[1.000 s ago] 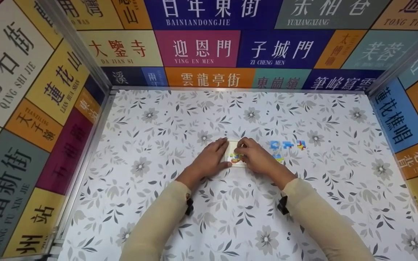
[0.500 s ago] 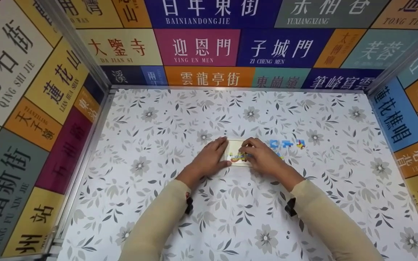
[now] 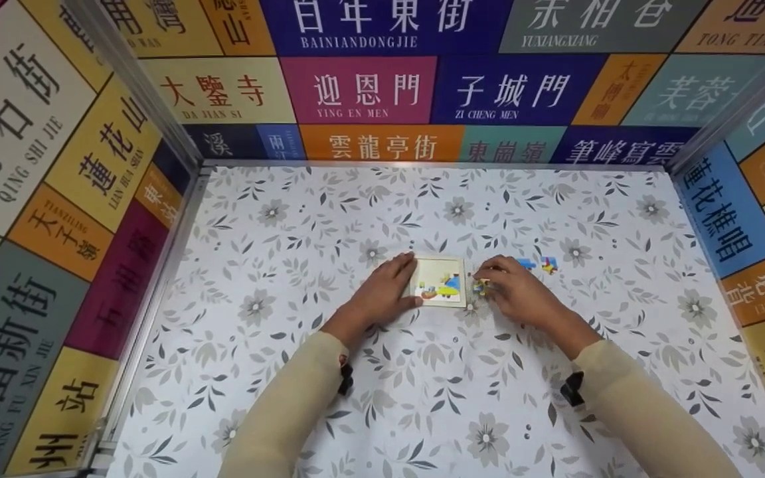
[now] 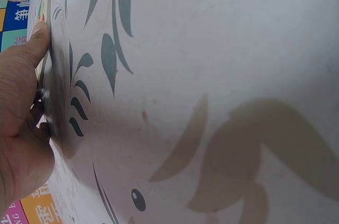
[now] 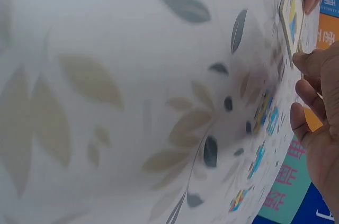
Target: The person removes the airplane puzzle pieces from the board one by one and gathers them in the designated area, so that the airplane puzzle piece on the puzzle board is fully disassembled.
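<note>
L hand (image 3: 382,290) on puzzle tray (image 3: 432,271), R hand (image 3: 520,290) by loose pcs (image 5: 257,161)

Person's L hand grips the tray's left side, thumb at near-left corner. R hand's just right of it, fingers loosely bent, nothing seen btwn them. Tray lies flat, approx midway btwn left & right edges of the table (image 3: 356,425), well apart from far edge.

To do it well, prob. best: tray braced, 1 pc at a time by its edges, match shape & picture to its neighbour, lower flat, press w/o jolting the rest.

Count: 2 hands, 1 tray, 4 loose pcs (right wrist view); fitted pcs (image 3: 449,287) along tray's near edge & near-right corner, joins too small to count.
</note>
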The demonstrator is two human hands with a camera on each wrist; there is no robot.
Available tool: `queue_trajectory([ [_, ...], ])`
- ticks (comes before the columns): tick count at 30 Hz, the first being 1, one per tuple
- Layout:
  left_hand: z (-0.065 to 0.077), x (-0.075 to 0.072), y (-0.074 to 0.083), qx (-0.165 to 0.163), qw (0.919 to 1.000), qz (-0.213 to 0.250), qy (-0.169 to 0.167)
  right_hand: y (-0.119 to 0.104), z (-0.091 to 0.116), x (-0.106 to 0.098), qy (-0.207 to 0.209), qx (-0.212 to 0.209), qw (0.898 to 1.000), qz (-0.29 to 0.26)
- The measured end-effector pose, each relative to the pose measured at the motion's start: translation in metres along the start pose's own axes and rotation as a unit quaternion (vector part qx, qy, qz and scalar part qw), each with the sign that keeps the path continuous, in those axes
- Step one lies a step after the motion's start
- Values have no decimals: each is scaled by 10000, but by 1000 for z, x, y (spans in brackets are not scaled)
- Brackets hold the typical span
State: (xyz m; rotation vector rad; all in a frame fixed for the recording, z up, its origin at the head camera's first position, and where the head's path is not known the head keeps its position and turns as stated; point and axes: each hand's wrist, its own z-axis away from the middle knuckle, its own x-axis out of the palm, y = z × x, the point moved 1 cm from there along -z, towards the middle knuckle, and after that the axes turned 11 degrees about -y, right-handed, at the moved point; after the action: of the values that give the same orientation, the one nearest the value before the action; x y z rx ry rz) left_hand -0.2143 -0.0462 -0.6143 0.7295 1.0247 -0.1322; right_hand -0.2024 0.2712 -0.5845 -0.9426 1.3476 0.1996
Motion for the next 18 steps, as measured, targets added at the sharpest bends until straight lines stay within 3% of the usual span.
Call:
queue_trajectory([
  [5, 1, 0, 1, -38, 10000, 48, -45, 13, 18, -9, 268, -108, 9994, 166],
  [18, 2, -2, 1, 97, 9999, 44, -8, 37, 51, -21, 439, 7, 9987, 246],
])
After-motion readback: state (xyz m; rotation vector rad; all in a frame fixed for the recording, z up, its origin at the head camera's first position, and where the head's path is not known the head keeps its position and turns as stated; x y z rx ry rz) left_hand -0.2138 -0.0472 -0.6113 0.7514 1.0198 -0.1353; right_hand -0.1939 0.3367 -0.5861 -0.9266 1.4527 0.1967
